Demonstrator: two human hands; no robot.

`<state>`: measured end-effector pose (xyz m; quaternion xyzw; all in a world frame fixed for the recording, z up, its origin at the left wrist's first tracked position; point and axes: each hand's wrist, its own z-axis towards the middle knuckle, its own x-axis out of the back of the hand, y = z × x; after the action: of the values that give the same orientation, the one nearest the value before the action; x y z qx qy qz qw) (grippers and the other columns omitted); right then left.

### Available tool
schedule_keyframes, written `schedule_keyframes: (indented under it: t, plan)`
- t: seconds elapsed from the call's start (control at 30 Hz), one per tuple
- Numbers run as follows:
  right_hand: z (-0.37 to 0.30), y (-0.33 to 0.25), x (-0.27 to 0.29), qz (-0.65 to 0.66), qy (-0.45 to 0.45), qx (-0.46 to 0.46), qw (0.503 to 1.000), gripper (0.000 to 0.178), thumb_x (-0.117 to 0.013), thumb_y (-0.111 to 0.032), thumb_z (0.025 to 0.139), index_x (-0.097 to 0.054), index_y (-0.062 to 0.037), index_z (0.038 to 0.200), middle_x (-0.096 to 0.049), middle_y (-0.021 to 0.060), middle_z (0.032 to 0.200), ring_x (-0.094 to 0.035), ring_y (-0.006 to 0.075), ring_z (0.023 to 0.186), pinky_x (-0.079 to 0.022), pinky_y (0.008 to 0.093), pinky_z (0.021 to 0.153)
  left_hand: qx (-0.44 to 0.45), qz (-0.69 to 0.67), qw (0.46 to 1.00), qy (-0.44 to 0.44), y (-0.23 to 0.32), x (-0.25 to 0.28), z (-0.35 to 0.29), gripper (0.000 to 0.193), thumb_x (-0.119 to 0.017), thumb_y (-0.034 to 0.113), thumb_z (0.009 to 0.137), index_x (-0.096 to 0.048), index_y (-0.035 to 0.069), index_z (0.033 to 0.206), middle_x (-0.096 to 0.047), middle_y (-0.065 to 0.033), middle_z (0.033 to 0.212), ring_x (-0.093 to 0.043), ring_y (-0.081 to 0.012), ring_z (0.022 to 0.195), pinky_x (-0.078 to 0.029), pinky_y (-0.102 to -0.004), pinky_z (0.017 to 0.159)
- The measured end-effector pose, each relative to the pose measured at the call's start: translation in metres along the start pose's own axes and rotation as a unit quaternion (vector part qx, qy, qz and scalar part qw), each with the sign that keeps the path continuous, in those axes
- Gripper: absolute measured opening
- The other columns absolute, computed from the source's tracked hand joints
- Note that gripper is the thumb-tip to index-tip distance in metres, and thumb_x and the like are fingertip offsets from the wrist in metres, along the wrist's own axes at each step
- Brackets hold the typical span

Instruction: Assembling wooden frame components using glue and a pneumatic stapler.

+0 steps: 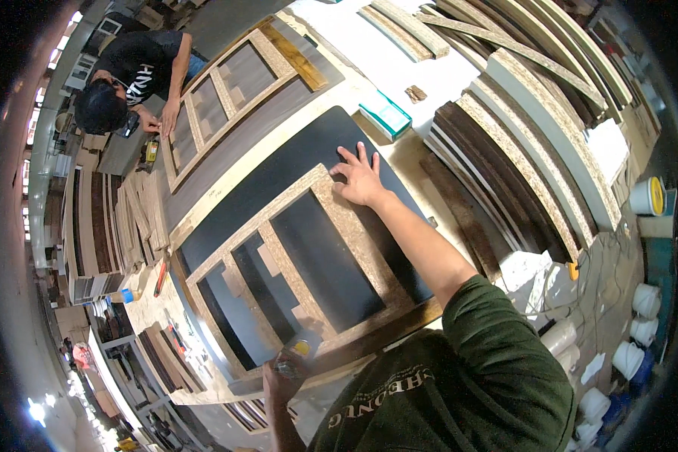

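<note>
A chipboard frame (330,202) with crossbars and small blocks lies on a dark, round-cornered panel (241,207) in front of me. My right hand (359,177) rests by the frame's far right corner, fingers spread over the panel and the thumb side at the chipboard. At the near edge, my left hand (279,383) is closed round a clear bottle (297,354) with a yellow patch. Motion blurs the bottle somewhat, and its tip cannot be made out. It sits above the frame's near rail.
Across the table a co-worker (139,75) bends over a second chipboard frame (241,109). Stacked board strips (505,173) stand to the right, near a green-and-white box (385,116). On the left lie a red-handled tool (160,277) and more strips (139,211).
</note>
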<state>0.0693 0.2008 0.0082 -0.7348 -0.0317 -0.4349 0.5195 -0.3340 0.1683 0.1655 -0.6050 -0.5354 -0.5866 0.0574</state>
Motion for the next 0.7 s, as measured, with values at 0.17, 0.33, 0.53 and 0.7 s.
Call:
schedule_keyframes:
  t: [0.17,0.33,0.53,0.7]
  plan:
    - [0.005,0.000,0.003,-0.031,-0.040,0.014,0.999,0.034,-0.065,-0.033,0.074,-0.063,-0.0197,0.105,-0.024,0.0069,0.153,-0.003,0.0398,0.143,0.001,0.0652,0.109,0.048,-0.093,0.994,0.015,0.015,0.014,0.017,0.016,-0.074,0.010,0.067,-0.063,0.002,0.073,-0.064,-0.0112,0.065,-0.060,-0.0164,0.059,-0.049,-0.0319,0.057]
    - [0.016,-0.006,0.014,-0.063,-0.114,-0.003,0.991,0.058,-0.065,-0.032,0.075,-0.049,-0.0238,0.130,-0.013,0.0088,0.156,0.001,0.0383,0.143,0.004,0.0645,0.110,0.067,-0.020,0.997,-0.011,0.002,0.030,0.030,0.026,-0.076,0.015,0.065,-0.065,-0.002,0.082,-0.065,-0.0114,0.068,-0.059,-0.0153,0.059,-0.049,-0.0318,0.058]
    - [0.027,-0.014,0.025,-0.095,-0.165,0.017,0.982,0.081,-0.067,-0.035,0.072,-0.031,-0.0287,0.145,-0.008,0.0116,0.157,0.002,0.0378,0.143,0.002,0.0630,0.110,0.088,0.011,0.996,0.012,0.002,0.034,0.032,0.032,-0.078,0.018,0.063,-0.066,-0.003,0.083,-0.066,-0.0131,0.070,-0.063,-0.0200,0.062,-0.050,-0.0339,0.059]
    - [0.023,0.004,0.013,-0.079,-0.097,0.009,0.992,0.073,-0.068,-0.039,0.075,-0.040,-0.0277,0.141,-0.012,0.0094,0.156,-0.001,0.0339,0.144,0.000,0.0609,0.111,0.091,0.022,0.996,-0.010,0.011,0.033,0.038,0.030,-0.077,0.017,0.063,-0.065,-0.003,0.081,-0.066,-0.0125,0.071,-0.063,-0.0205,0.062,-0.049,-0.0338,0.058]
